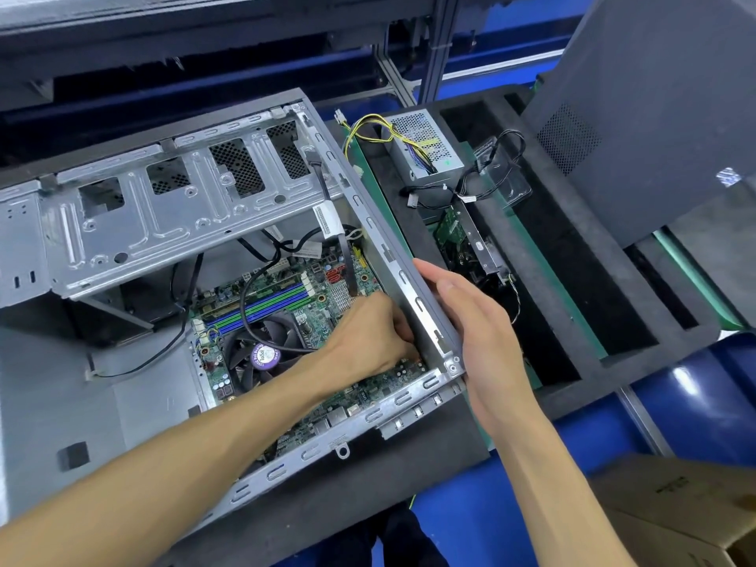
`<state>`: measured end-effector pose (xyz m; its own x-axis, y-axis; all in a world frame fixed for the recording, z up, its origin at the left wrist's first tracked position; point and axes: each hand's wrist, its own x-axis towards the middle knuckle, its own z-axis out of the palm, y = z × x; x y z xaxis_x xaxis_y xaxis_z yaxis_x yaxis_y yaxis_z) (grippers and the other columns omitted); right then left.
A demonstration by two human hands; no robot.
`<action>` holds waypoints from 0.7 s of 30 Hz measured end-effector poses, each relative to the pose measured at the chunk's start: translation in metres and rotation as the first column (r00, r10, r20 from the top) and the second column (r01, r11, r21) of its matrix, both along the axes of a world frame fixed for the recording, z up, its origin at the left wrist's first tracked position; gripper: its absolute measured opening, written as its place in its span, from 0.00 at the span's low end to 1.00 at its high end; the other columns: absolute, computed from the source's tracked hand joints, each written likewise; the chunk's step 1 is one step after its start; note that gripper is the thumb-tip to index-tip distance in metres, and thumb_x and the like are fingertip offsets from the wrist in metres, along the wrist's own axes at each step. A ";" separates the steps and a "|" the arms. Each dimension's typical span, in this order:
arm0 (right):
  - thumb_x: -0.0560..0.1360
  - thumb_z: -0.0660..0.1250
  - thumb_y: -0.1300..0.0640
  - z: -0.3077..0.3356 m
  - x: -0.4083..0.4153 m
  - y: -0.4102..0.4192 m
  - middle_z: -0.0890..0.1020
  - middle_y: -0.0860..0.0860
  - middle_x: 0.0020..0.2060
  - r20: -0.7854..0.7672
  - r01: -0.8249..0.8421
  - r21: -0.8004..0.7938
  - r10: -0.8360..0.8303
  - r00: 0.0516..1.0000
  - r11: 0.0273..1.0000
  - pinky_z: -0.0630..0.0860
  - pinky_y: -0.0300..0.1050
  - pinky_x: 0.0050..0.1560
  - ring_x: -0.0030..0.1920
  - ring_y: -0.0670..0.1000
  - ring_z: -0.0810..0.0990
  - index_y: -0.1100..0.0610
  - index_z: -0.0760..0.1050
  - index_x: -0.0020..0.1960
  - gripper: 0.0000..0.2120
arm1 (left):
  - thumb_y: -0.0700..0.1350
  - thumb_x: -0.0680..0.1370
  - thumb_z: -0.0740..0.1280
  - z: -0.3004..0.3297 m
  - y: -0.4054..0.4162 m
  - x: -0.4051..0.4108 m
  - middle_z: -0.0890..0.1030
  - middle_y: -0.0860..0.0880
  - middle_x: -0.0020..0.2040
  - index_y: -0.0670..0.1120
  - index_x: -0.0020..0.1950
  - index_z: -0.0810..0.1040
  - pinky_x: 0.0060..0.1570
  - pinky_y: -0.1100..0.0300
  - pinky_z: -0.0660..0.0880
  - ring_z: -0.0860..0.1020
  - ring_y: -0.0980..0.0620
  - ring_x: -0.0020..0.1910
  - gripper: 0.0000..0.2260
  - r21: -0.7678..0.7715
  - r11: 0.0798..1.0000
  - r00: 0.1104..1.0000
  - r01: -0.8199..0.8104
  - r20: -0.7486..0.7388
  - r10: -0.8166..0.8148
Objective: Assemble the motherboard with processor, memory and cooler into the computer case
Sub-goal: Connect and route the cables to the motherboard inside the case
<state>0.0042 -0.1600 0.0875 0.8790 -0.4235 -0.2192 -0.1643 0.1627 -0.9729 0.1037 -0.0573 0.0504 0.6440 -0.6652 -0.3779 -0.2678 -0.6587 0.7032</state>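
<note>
The open metal computer case (163, 214) lies on its side. Inside it sits the green motherboard (311, 321), with blue and green memory slots (262, 304) and a black fan cooler (257, 354) with a purple label. My left hand (368, 337) reaches into the case's right inner corner; its fingers are curled down against the board beside the case wall, and what they touch is hidden. My right hand (474, 325) rests on the outside of the case's right rim (409, 296), thumb on the top edge, fingers straight along the wall.
Black cables loop over the cooler. Right of the case, a black foam tray (572, 280) holds a power supply (425, 149) with yellow wires, a green card (454, 235) and a bracket. The dark side panel (654, 116) leans at the far right. A cardboard box (675, 509) sits at lower right.
</note>
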 end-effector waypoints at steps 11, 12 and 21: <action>0.80 0.59 0.50 0.001 0.000 0.000 0.85 0.48 0.58 -0.010 0.000 -0.019 -0.001 1.000 1.000 0.72 0.62 0.69 0.63 0.51 0.81 0.46 0.81 0.63 0.16 | 0.39 0.68 0.75 0.000 -0.003 -0.004 0.75 0.54 0.26 0.45 0.34 0.78 0.22 0.69 0.65 0.73 0.59 0.23 0.07 0.014 0.998 0.993 0.060 0.098 -0.062; 0.80 0.59 0.50 0.001 0.000 0.000 0.85 0.48 0.58 -0.010 0.002 -0.018 -0.003 1.000 1.000 0.72 0.62 0.69 0.62 0.51 0.81 0.46 0.81 0.63 0.16 | 0.39 0.67 0.75 0.000 -0.003 -0.004 0.75 0.54 0.25 0.46 0.33 0.77 0.22 0.70 0.65 0.72 0.61 0.22 0.08 0.015 0.998 0.994 0.053 0.091 -0.054; 0.82 0.59 0.53 0.002 0.000 0.000 0.85 0.49 0.57 -0.013 0.011 0.003 -0.011 1.000 1.000 0.73 0.61 0.68 0.62 0.51 0.81 0.48 0.82 0.63 0.16 | 0.38 0.66 0.76 -0.001 -0.001 -0.005 0.73 0.62 0.20 0.48 0.25 0.71 0.19 0.72 0.62 0.72 0.62 0.19 0.16 -0.012 0.999 0.997 0.030 0.069 -0.030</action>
<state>0.0045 -0.1598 0.0895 0.8714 -0.4325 -0.2315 -0.1748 0.1672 -0.9703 0.0989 -0.0583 0.0494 0.6480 -0.6891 -0.3245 -0.3357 -0.6408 0.6904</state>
